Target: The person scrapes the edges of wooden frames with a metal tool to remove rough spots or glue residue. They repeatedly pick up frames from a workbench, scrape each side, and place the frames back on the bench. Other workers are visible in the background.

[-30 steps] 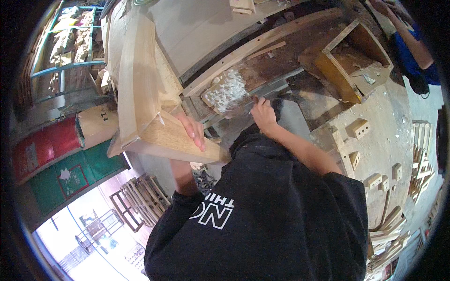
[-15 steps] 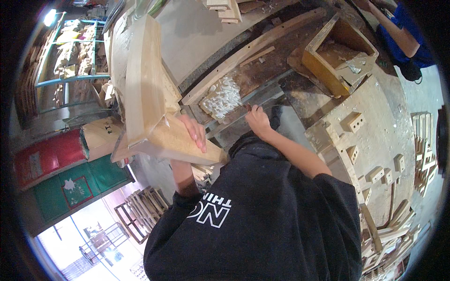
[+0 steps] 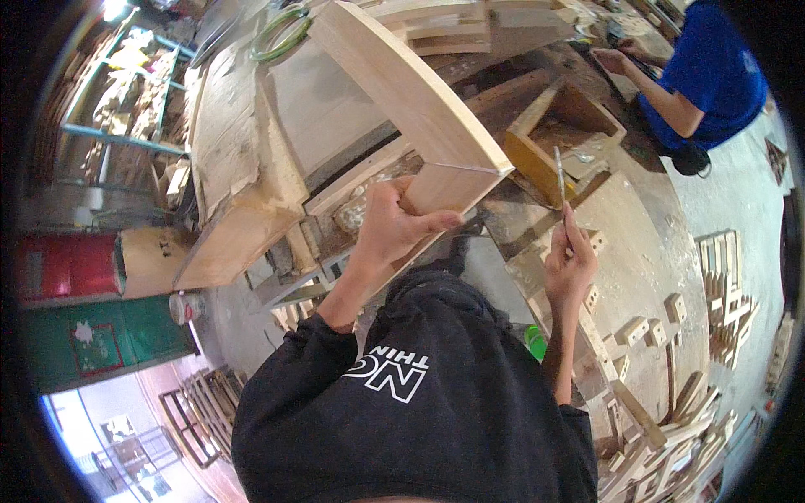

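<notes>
My left hand [image 3: 390,220] is closed round the shorter arm of an angled wooden frame piece [image 3: 419,96], made of two pale boards meeting at a corner. A whitish line runs along the joint at that corner. The long board reaches away towards the far left. My right hand [image 3: 572,258] is raised right of the corner, pinching a thin stick-like tool [image 3: 560,176] that points upward, apart from the wood; its exact kind does not show. Behind my left hand lies a board with a white, paste-like mass [image 3: 350,214], now mostly hidden.
A wooden box [image 3: 537,163] stands beyond the tool. At right, a worktable [image 3: 646,243] carries several small drilled wood blocks [image 3: 637,329]. A co-worker in a blue shirt [image 3: 713,75] is at the far right. A green hose coil [image 3: 281,33] lies at the far left.
My left hand has swung the frame piece to the right and turned it, so its corner now faces right. My right hand has moved right from the white mass, bringing the thin tool into view.
</notes>
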`<state>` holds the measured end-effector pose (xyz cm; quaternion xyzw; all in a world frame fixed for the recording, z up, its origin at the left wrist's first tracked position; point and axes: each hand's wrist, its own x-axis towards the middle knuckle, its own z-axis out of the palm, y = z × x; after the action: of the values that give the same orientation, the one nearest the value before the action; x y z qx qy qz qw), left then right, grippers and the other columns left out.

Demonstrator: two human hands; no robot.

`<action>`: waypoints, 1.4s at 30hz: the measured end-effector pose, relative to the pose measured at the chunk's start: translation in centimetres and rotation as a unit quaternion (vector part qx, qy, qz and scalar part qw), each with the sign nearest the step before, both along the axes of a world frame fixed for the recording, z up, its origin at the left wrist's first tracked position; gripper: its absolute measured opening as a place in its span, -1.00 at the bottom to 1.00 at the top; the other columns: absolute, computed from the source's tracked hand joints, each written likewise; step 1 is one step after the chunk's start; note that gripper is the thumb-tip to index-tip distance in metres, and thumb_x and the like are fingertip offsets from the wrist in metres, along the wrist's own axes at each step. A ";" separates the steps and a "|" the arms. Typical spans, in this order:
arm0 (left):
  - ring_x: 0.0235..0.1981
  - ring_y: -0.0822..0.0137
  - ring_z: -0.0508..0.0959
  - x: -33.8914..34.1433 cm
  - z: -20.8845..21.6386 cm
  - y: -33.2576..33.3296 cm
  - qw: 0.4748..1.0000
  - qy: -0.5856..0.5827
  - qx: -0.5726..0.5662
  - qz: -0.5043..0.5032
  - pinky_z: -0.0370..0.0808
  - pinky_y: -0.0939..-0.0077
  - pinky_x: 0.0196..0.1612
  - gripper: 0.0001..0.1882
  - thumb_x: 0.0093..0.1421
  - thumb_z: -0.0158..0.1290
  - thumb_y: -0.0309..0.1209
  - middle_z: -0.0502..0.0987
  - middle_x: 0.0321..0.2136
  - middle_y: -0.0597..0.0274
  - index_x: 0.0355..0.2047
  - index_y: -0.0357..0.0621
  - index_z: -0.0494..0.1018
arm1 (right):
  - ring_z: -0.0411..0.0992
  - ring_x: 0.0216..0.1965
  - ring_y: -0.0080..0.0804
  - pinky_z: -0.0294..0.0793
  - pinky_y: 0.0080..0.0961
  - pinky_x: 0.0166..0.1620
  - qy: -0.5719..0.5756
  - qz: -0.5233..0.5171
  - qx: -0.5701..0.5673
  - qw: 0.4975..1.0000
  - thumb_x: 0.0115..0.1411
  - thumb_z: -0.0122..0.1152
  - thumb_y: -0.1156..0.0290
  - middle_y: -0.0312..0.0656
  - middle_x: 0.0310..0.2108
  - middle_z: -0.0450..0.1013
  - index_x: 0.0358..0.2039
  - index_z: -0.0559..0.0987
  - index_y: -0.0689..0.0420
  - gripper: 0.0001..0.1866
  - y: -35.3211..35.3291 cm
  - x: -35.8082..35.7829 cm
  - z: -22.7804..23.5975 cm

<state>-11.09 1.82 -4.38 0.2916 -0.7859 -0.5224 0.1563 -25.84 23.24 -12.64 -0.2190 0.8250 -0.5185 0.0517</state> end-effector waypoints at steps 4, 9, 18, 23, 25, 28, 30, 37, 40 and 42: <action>-0.54 0.15 0.62 -3.0 -0.2 3.0 0.987 -0.074 -0.141 0.016 0.51 0.36 -0.48 -0.33 -0.24 0.40 0.09 0.59 -0.59 -0.03 -0.47 -0.38 0.55 | 0.42 -0.44 -0.39 0.45 -0.49 -0.29 0.039 -0.028 -0.018 0.999 0.14 0.13 0.62 -0.11 -0.48 0.39 0.10 0.50 0.01 -0.52 2.6 4.7 6.2; -0.48 -0.04 0.62 -4.6 -0.2 5.2 0.960 -0.121 -0.244 0.065 0.51 0.23 -0.45 -0.27 -0.26 0.36 0.20 0.57 -0.58 -0.15 -0.54 -0.35 0.49 | 0.41 -0.44 -0.31 0.45 -0.46 -0.33 0.100 0.037 -0.032 0.994 0.08 0.17 0.71 -0.11 -0.44 0.35 0.12 0.49 -0.02 -0.42 0.9 6.4 5.2; -0.48 0.07 0.62 -2.3 -0.8 3.4 0.963 -0.115 -0.204 0.131 0.51 0.26 -0.37 -0.29 -0.22 0.37 0.15 0.58 -0.56 -0.09 -0.48 -0.38 0.53 | 0.34 -0.48 -0.49 0.36 -0.63 -0.43 0.102 0.087 -0.067 0.989 0.10 0.20 0.68 -0.21 -0.43 0.37 0.06 0.55 -0.06 -0.49 -2.7 4.6 1.0; -0.46 -0.07 0.62 0.7 -2.2 1.7 0.957 -0.108 -0.165 0.212 0.51 0.22 -0.39 -0.18 -0.25 0.29 0.31 0.55 -0.60 -0.15 -0.55 -0.38 0.47 | 0.31 -0.51 -0.53 0.35 -0.63 -0.46 0.041 0.157 -0.057 0.985 0.12 0.20 0.67 -0.24 -0.48 0.38 0.01 0.59 -0.02 -0.55 -5.8 4.5 0.9; -0.46 -0.07 0.62 2.0 -3.3 0.9 0.948 -0.130 -0.161 0.243 0.51 0.21 -0.40 -0.18 -0.24 0.28 0.31 0.55 -0.61 -0.16 -0.56 -0.38 0.47 | 0.32 -0.51 -0.53 0.36 -0.63 -0.45 0.030 0.184 -0.071 0.980 0.11 0.20 0.67 -0.24 -0.49 0.38 0.02 0.58 0.00 -0.55 -7.2 4.8 0.6; -0.47 -0.08 0.61 3.9 -3.5 -0.1 0.926 -0.151 -0.171 0.300 0.51 0.19 -0.41 -0.20 -0.24 0.27 0.32 0.54 -0.62 -0.15 -0.57 -0.35 0.46 | 0.32 -0.50 -0.52 0.37 -0.62 -0.42 0.007 0.255 -0.059 0.965 0.12 0.20 0.67 -0.22 -0.49 0.40 0.03 0.57 0.04 -0.55 -9.5 4.9 0.0; -0.47 -0.04 0.62 5.3 -4.0 -0.7 0.912 -0.170 -0.174 0.332 0.51 0.22 -0.40 -0.24 -0.22 0.30 0.26 0.55 -0.60 -0.13 -0.55 -0.35 0.48 | 0.31 -0.51 -0.52 0.36 -0.61 -0.41 -0.036 0.283 -0.065 0.956 0.13 0.20 0.65 -0.21 -0.49 0.40 0.03 0.57 0.03 -0.57 -11.1 5.5 -0.9; -0.52 0.07 0.61 8.3 -3.6 -2.8 0.867 -0.259 -0.142 0.401 0.49 0.33 -0.43 -0.34 -0.18 0.36 0.13 0.56 -0.58 -0.08 -0.51 -0.34 0.50 | 0.29 -0.51 -0.50 0.34 -0.59 -0.39 -0.005 0.333 -0.046 0.942 0.17 0.18 0.60 -0.19 -0.51 0.40 0.05 0.54 0.08 -0.59 -16.8 6.0 -4.5; -0.51 -0.02 0.60 9.3 -3.5 -3.6 0.867 -0.228 -0.111 0.428 0.49 0.28 -0.40 -0.32 -0.20 0.35 0.16 0.55 -0.60 -0.11 -0.56 -0.32 0.46 | 0.27 -0.52 -0.46 0.33 -0.57 -0.40 0.000 0.301 0.012 0.954 0.20 0.16 0.54 -0.15 -0.50 0.38 0.06 0.53 0.06 -0.61 -19.4 4.9 -5.7; -0.50 0.02 0.60 9.7 -3.9 -4.1 0.867 -0.223 -0.098 0.435 0.49 0.30 -0.39 -0.34 -0.18 0.34 0.14 0.56 -0.59 -0.09 -0.53 -0.33 0.47 | 0.27 -0.51 -0.46 0.33 -0.58 -0.39 -0.006 0.332 -0.032 0.943 0.20 0.15 0.55 -0.15 -0.49 0.38 0.06 0.53 0.09 -0.62 -19.6 5.1 -5.5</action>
<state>-1.38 -2.31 -8.23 0.6958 -0.6403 -0.2431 0.2163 -20.69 3.69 -18.15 -0.4793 0.6881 -0.4991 0.2186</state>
